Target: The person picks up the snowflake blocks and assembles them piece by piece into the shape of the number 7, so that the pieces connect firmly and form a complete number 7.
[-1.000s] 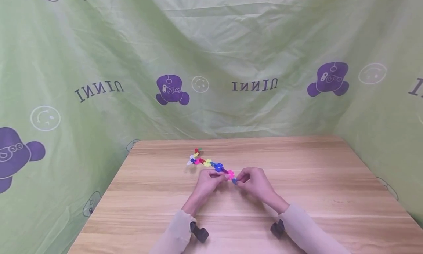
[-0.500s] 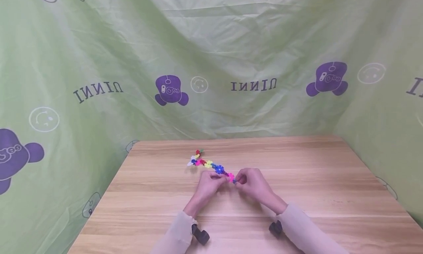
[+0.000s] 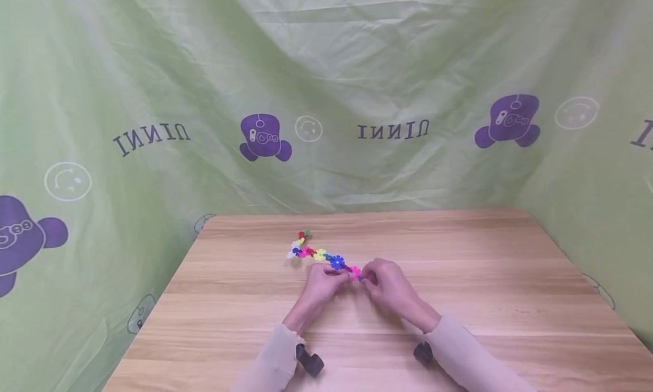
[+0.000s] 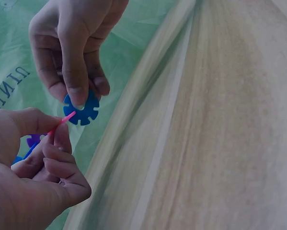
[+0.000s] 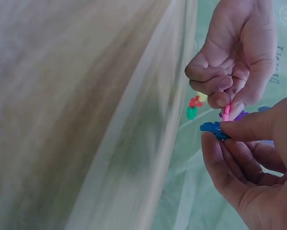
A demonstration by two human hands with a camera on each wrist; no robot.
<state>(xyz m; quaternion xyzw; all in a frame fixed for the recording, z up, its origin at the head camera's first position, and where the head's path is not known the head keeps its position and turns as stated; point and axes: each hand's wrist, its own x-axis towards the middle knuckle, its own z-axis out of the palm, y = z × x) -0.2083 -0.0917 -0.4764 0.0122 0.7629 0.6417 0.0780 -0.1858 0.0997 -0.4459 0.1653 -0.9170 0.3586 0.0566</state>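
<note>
A chain of interlocking notched plastic discs (image 3: 336,261) in several colours slants across the wooden table, away from the hands to the far left. My left hand (image 3: 319,287) pinches the pink disc (image 4: 69,116) at the chain's near end between thumb and index finger. Between the thumb and fingers of my right hand (image 3: 393,286) is a single blue notched disc (image 4: 84,111). The pink disc's edge meets the blue one at a notch, the two standing crosswise in the left wrist view. Fingers cover part of both discs.
The wooden table (image 3: 459,301) has its far edge against a green printed curtain (image 3: 331,177), which also hangs at both sides. Black wrist-camera mounts (image 3: 310,362) stick out from the sleeves. The chain's far end carries red and green discs (image 5: 192,113).
My right hand has shifted slightly left, bringing the blue disc up against the pink one, and less of the blue disc shows. The left hand stays nearly in place.
</note>
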